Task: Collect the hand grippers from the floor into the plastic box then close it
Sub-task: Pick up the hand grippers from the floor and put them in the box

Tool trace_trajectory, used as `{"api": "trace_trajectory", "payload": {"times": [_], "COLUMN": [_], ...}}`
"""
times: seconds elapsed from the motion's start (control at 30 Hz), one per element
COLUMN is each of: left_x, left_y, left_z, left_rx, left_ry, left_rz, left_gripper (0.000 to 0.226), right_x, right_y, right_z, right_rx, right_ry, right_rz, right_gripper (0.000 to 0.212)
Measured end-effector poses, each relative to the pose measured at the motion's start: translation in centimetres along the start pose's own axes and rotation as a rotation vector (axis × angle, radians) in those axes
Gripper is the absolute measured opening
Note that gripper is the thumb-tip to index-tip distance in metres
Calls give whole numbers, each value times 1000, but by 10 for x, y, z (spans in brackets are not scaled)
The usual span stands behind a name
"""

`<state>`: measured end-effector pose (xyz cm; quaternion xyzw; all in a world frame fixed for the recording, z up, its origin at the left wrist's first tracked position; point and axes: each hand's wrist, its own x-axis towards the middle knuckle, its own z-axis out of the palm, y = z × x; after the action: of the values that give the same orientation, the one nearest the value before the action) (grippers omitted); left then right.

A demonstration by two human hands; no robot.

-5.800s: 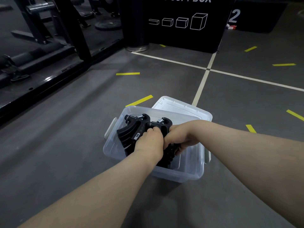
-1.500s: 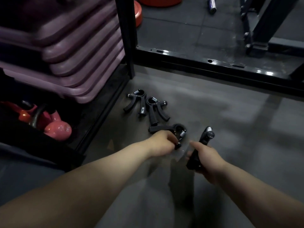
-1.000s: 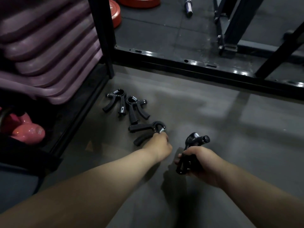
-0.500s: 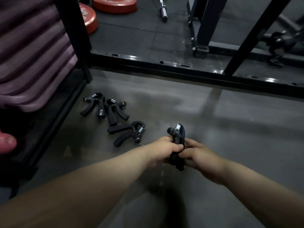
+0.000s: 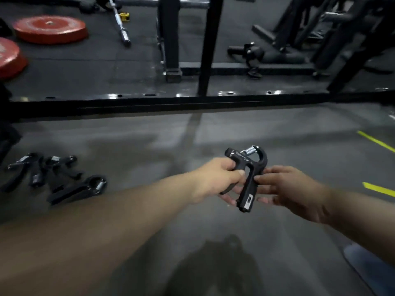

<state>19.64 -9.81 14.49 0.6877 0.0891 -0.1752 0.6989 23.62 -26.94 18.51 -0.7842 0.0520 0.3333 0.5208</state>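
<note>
Black plastic hand gripper held between both hands, clear of floor. Left hand: fingers curled round one handle, firm grip. Right hand: fingers near straight, tips resting on other handle, steadying. Judgement: handover to left hand, freeing right for next pickup. Three more grippers lie on floor well left of left hand, bunched, uncollected. Plastic box not in view; contents cannot be told. Red weight plates far beyond left hand.
</note>
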Motion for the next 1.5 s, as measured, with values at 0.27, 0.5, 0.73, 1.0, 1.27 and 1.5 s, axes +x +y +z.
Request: {"api": "trace_trajectory", "payload": {"times": [0.27,0.5,0.73,1.0,1.27,1.5], "left_x": [45,63,67,92,125,143], "left_y": [80,109,76,46,24,4], "left_z": [163,364,490,544,554,560], "left_rx": [347,570,551,755,1277,1473], "left_ry": [-174,-364,-549,-572,-558,-544], "left_rz": [140,263,160,158,344,448], "left_gripper": [20,21,16,17,31,34], "right_x": [-66,-151,-197,-188,-145,-114], "right_y": [21,95,198,249,280,292], "right_z": [-159,-311,-388,-414,-417,-397], "right_rx": [58,273,353,377,418,381], "right_ry": [3,119,256,195,292,244], "right_rz": [-31,31,123,256,455,585], "right_gripper": [38,32,35,28,35,32]}}
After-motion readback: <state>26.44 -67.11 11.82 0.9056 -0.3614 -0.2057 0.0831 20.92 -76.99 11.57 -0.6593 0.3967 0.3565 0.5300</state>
